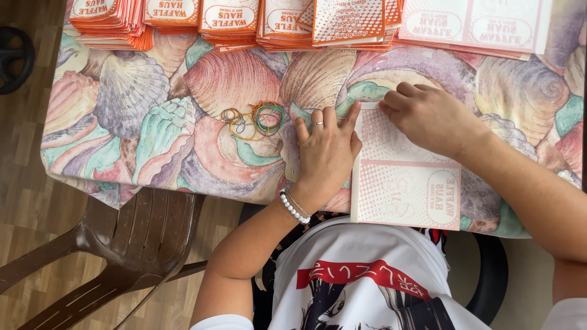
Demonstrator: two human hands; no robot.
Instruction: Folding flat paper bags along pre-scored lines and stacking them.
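A flat pink-and-white printed paper sheet point(406, 183) lies on the table near its front edge, in front of me. My left hand point(326, 153) rests palm down against the sheet's left edge, fingers together and pointing away. It wears a ring and a white bead bracelet. My right hand point(428, 116) presses with bent fingers on the sheet's far left corner. Neither hand lifts the sheet.
A seashell-patterned cloth point(140, 116) covers the table. Several coloured rubber bands point(254, 118) lie left of my left hand. Stacks of orange-and-white printed paper point(229, 18) line the far edge, and flat pink sheets point(474, 24) sit at far right. A brown plastic chair point(131, 238) stands lower left.
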